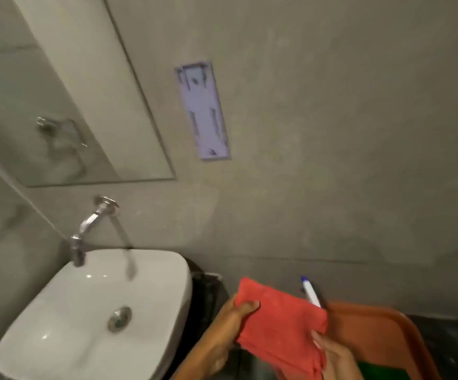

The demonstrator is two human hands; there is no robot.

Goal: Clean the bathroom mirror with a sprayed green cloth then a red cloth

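Far to my left the mirror [66, 105] hangs on the grey wall, tilted in my view, its lower right corner ending above the tap [90, 226]. The chrome tap juts from the wall and points down over the back of the white basin [58, 319], whose drain [119, 318] sits near the middle of the bowl. On the wall to the right of the mirror is a pale rectangular plate [201, 111], set well apart from the glass.

Past the basin's right edge my left hand [236, 316] comes up from below, thumb laid across the front of the red cloth [279, 322] and fingers tucked behind it, pinching its left edge. The cloth is folded and held flat, spread between my two hands in front of the dark counter [447, 341]. My right hand [334, 355] grips the cloth's lower right corner, fingers curled onto the fabric.

Behind the cloth's upper right edge a white spray bottle [311, 293] with a blue tip pokes up, its lower part hidden. To the right sits an orange tray [381, 330] on the counter, and a patch of green cloth [381, 371] shows inside it at the bottom of the view, just beside my right hand.
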